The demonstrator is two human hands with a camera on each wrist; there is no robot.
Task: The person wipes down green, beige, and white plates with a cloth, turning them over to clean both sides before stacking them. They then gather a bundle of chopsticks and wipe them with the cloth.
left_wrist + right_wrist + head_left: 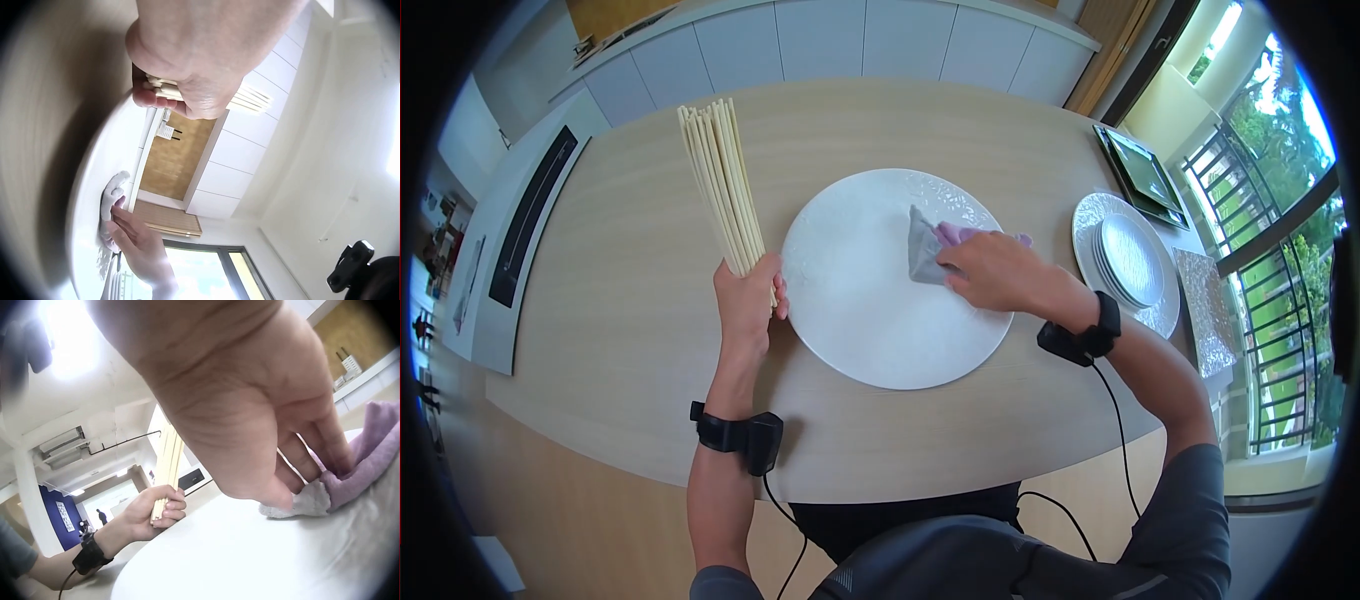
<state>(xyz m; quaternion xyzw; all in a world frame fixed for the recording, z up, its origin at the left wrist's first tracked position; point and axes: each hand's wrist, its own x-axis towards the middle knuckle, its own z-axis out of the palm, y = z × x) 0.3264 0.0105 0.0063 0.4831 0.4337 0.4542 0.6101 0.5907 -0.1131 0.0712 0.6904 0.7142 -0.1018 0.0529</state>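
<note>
My left hand [746,298] grips a bundle of pale wooden chopsticks [725,190] by the lower end, its fingers curled around them. The bundle stands tilted beside the left rim of a large round white plate [850,310], which has a glossy raised pattern near its far edge. On the plate's right half, my right hand [998,268] holds a grey and lilac cloth [925,250] against the surface. The right wrist view shows the thumb and fingertips on the bunched lilac cloth [365,469]. In the left wrist view, the chopsticks [250,100] project past the left hand.
At the right stand several small white plates [1135,258] stacked on a larger patterned plate [1090,215]. Dark green rectangular trays [1145,170] lie behind them, near the window. A white panel with a black slot [535,215] lies along the table's left edge. Cables hang from both wrist cameras.
</note>
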